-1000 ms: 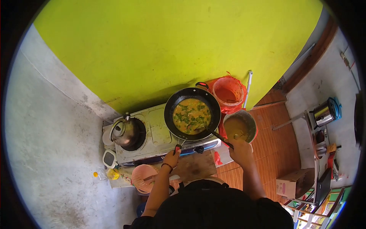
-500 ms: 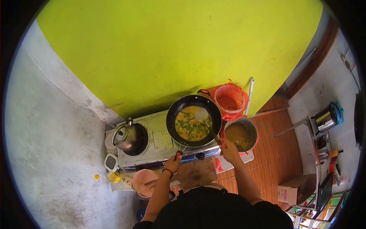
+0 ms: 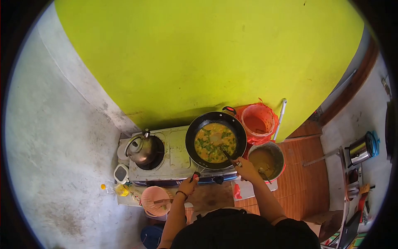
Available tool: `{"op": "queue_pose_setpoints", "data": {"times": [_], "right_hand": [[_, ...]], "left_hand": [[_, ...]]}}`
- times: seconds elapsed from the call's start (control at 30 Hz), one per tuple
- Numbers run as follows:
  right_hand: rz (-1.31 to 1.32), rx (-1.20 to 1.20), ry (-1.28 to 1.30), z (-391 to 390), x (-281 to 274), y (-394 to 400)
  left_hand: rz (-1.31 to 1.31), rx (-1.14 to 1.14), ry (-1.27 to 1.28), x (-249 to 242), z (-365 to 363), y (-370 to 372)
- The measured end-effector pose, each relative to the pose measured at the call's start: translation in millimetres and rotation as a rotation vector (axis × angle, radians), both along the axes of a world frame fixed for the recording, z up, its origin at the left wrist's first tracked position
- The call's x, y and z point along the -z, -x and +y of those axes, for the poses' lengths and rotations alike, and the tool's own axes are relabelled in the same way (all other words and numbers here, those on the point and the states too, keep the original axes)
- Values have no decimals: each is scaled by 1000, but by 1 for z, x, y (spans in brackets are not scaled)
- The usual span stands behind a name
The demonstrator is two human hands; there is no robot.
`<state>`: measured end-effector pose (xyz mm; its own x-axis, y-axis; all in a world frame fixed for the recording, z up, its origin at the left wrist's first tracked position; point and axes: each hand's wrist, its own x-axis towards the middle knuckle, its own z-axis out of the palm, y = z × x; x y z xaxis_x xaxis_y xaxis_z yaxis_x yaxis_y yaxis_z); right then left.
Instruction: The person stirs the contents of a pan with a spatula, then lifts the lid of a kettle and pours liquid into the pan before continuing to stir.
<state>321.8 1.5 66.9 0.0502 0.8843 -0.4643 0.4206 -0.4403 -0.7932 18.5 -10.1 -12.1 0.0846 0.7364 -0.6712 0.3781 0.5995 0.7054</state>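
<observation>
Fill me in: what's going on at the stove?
A person's left hand grips the handle of a black pan at the right side of the stove. The right hand holds a dark-handled utensil dipped into the pan's yellowish, green-flecked food. A metal kettle sits on the left burner.

The kettle (image 3: 141, 151) sits on the stove (image 3: 179, 145), left of the pan (image 3: 200, 125).

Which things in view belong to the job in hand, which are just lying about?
In use:
pan, handle in left hand
utensil, in right hand
food in pan
stove
possibly the pot alongside

Apparently idle:
kettle
pink basket
bottle
</observation>
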Motion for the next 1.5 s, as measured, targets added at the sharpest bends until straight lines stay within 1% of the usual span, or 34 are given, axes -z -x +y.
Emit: {"op": "queue_pose_setpoints", "data": {"times": [0.07, 0.17, 0.27, 0.37, 0.47, 0.57, 0.67, 0.77, 0.87, 0.93, 1.03, 1.1, 1.17, 1.27, 1.37, 1.5], "right_hand": [[-11, -4, -5, 2, -15, -1], [-14, -16, -120, 1, 3, -8], [-106, -70, -183, -5, -20, -9], [-247, -105, -346, -8, -21, -9], [-300, -70, -463, -4, -16, -14], [-396, 23, -527, 3, -11, -18], [-599, 17, -383, 10, -30, -18], [-641, 0, -374, 19, -17, -24], [-568, 6, -405, 27, -7, -22], [-471, -29, -454, 35, 7, -23], [-291, -55, -465, 56, 49, -25], [-120, -36, -370, 59, 66, -29], [87, 12, -193, 48, 30, -16], [-96, -91, -426, 39, 24, -14], [-304, -62, -495, 29, -8, -3], [-524, -96, -611, 37, 14, 3]], "left_hand": [[15, -1, -17, 0, 0, -1], [-5, -8, -1, 1, 1, -1], [31, 53, -26, -13, 1, -4], [20, 30, -26, -8, -1, -4], [18, 37, -20, -2, 1, -2], [-12, -4, -16, -1, -1, -2], [46, 16, -10, -12, 1, -6], [73, 26, -38, -11, 0, -7], [41, 7, -15, -18, -1, -8], [47, 7, -15, -15, -1, -8], [51, 5, -5, -12, 0, -7], [59, 10, -12, -12, 0, -7], [72, 21, -35, -15, -1, -7], [118, 41, -35, -15, 0, -7], [90, 34, -26, -2, 1, -5], [63, 18, -6, -7, 1, -6]]}}
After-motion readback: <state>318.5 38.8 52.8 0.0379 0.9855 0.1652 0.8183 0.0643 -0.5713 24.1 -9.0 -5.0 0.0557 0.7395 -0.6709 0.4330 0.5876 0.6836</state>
